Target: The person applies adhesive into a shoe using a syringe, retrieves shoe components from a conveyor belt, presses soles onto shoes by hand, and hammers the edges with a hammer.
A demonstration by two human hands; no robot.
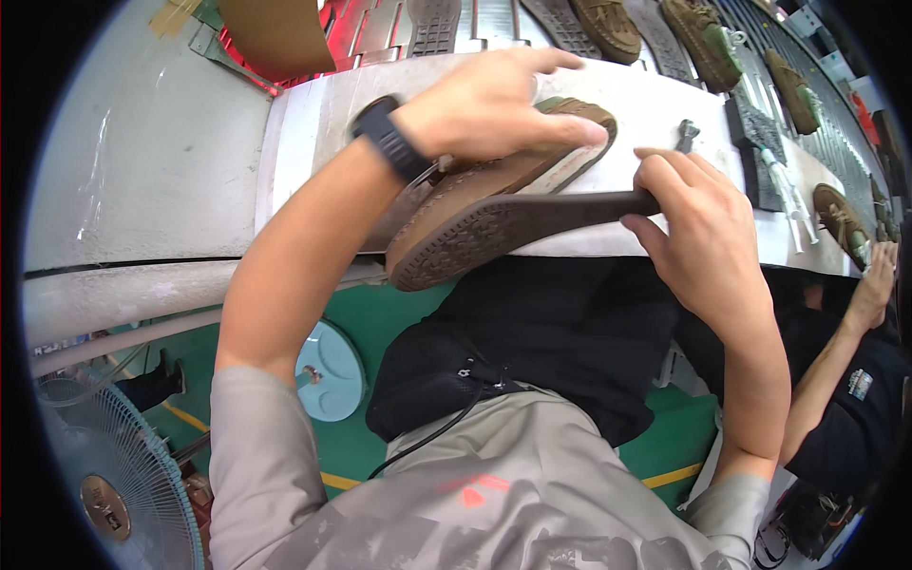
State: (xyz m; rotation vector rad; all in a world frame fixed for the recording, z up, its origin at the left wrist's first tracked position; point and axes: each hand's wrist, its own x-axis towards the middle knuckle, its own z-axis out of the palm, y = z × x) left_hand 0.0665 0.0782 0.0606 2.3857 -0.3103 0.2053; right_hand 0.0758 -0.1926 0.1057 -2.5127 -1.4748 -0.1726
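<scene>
A brown shoe (446, 204) lies tilted over the near edge of the white-covered table, its toe end toward the lower left. My left hand (484, 109), with a black watch on its wrist, is at the shoe's heel end from above. Its thumb lies on the heel and the index finger stretches out beyond; the other fingers are hidden. A dark brown rubber outsole (494, 228) runs alongside the shoe, its patterned tread facing me. The two meet at the toe and part toward the heel. My right hand (698, 204) pinches the outsole's far right end between thumb and fingers.
On the white table (646, 119) a small metal tool (688, 133) lies beyond my right hand. A dark block (757, 161) stands farther right. More shoes (703, 43) and outsoles (434, 24) line the rack behind. A co-worker's arm (845, 347) reaches in at right; a fan (119, 475) stands lower left.
</scene>
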